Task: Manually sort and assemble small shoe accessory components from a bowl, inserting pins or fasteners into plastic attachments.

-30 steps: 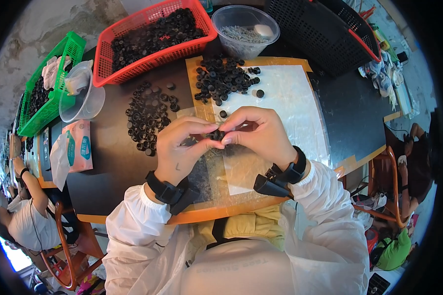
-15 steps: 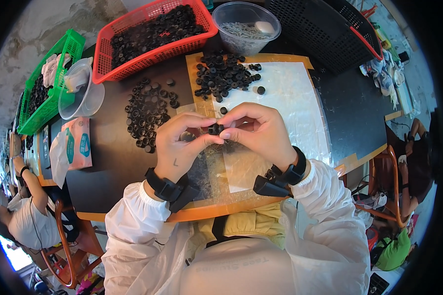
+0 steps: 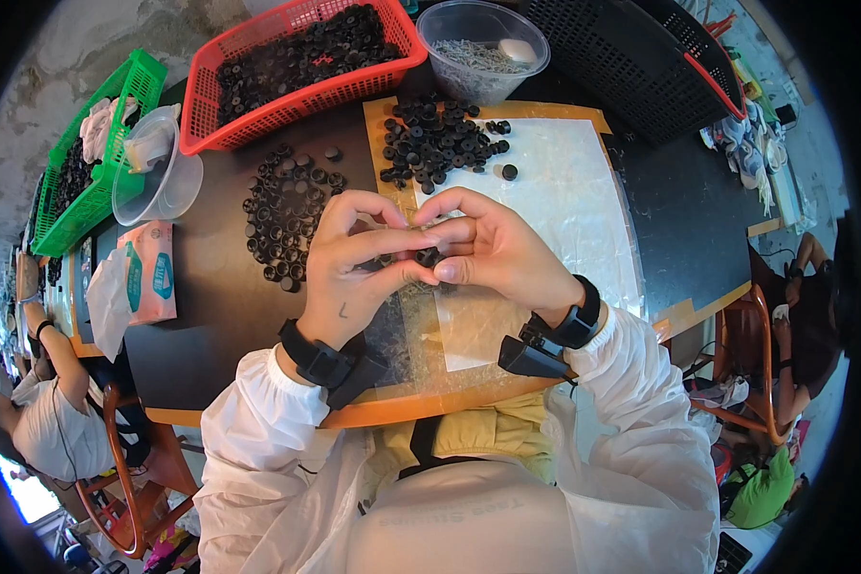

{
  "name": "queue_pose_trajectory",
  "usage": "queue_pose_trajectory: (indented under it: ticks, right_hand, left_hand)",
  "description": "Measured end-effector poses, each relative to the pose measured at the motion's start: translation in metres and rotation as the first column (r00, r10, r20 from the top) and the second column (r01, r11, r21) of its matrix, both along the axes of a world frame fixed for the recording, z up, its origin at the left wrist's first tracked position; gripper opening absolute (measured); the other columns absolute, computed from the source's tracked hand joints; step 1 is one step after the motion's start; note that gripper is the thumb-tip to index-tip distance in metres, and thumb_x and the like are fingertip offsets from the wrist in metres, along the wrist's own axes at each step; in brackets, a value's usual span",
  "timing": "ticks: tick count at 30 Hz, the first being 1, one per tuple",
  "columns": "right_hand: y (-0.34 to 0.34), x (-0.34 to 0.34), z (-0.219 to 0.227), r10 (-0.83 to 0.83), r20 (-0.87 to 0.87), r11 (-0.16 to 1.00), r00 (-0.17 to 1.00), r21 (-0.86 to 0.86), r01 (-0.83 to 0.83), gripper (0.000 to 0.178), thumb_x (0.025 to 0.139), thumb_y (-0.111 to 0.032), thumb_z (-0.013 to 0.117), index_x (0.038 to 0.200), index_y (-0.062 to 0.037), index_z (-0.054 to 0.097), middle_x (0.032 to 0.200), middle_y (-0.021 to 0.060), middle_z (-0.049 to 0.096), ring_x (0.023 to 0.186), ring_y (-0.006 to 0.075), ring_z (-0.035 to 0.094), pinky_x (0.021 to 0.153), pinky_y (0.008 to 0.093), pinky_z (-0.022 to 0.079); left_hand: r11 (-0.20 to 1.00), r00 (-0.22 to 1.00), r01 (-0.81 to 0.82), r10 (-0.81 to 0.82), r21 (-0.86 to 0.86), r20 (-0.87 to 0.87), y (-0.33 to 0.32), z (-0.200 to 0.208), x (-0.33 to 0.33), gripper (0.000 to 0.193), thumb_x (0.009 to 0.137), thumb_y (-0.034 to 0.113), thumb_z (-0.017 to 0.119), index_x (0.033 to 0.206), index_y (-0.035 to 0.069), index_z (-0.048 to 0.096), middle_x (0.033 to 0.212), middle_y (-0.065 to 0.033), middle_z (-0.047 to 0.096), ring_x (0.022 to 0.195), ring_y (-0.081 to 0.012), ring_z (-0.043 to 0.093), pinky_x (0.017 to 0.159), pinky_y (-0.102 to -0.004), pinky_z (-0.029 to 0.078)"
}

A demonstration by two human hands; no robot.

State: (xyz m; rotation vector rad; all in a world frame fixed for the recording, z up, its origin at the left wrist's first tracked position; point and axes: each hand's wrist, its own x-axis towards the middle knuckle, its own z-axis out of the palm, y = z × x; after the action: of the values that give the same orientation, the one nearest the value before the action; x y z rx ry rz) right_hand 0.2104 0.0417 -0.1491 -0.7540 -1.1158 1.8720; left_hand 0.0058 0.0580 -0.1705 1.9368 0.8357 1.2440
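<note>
My left hand point(image 3: 349, 258) and my right hand point(image 3: 502, 244) meet over the middle of the work table, fingers curled and tips nearly touching. Between them they pinch a small black round part point(image 3: 429, 256), mostly covered by the fingers. Just beyond my hands lies a heap of black disc-shaped parts point(image 3: 435, 143), with one black knob-like piece point(image 3: 510, 172) apart at its right. Left of my left hand spreads a group of hollow black caps point(image 3: 282, 225).
Along the back stand a red basket point(image 3: 301, 103) of black parts, a clear tub point(image 3: 483, 88) of small metal pieces and a black basket point(image 3: 622, 67). At left are a green basket point(image 3: 86, 215), a clear container point(image 3: 180, 187) and a tissue pack point(image 3: 151, 273). A person point(image 3: 53, 421) sits at far left.
My index fingers have lifted and bent, and my fingers now cover more of the black part. The loose black piece just beyond my fingertips no longer shows.
</note>
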Motion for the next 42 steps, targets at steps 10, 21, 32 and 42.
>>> queue_pose_trajectory:
  ticks: [10,21,32,42]
  right_hand:
    - [-0.003,-0.002,0.001,-0.087,0.161,0.992,0.983,0.103,0.071,0.035,0.089,0.006,0.062,0.124,0.0047,0.061,0.114,0.0122,0.068,0.104,0.0175,0.067,0.091,0.0276,0.053]
    - [-0.006,-0.014,-0.011,-0.218,0.178,0.972,0.960,0.127,0.197,0.032,0.089,0.012,0.056,0.118,0.0055,0.064,0.110,0.0107,0.069,0.098,0.0132,0.066,0.087,0.0253,0.053]
    - [-0.001,-0.007,-0.014,-0.154,0.134,0.983,0.979,0.117,0.139,0.025,0.087,0.012,0.057,0.109,0.0055,0.068,0.106,0.0095,0.070,0.098,0.0136,0.066,0.088,0.0263,0.053]
    - [0.008,0.017,0.005,-0.274,0.262,0.948,0.926,0.235,0.214,0.022,0.089,0.005,0.062,0.109,0.0012,0.069,0.103,0.0043,0.070,0.094,0.0121,0.066,0.085,0.0255,0.052]
  left_hand:
    - [0.995,0.995,0.094,-0.094,-0.040,-0.017,0.003,0.002,0.002,0.101,0.062,0.032,0.092,0.144,0.008,0.040,0.128,-0.0106,0.053,0.118,-0.0246,0.053,0.097,-0.0377,0.047]
    - [0.948,0.999,-0.033,0.022,-0.315,-0.036,-0.020,0.000,0.020,0.051,0.086,0.013,0.075,0.133,0.006,0.056,0.101,-0.0119,0.069,0.088,-0.0156,0.067,0.078,-0.0282,0.055]
    - [0.951,0.999,-0.041,0.040,-0.307,-0.010,-0.023,0.000,0.022,0.047,0.087,0.012,0.074,0.130,0.004,0.058,0.098,-0.0119,0.068,0.085,-0.0164,0.068,0.078,-0.0281,0.055]
    - [0.994,0.997,0.030,-0.022,-0.105,0.078,-0.015,0.008,0.015,0.051,0.088,0.014,0.070,0.134,0.003,0.050,0.130,-0.0150,0.054,0.116,-0.0263,0.055,0.093,-0.0344,0.050]
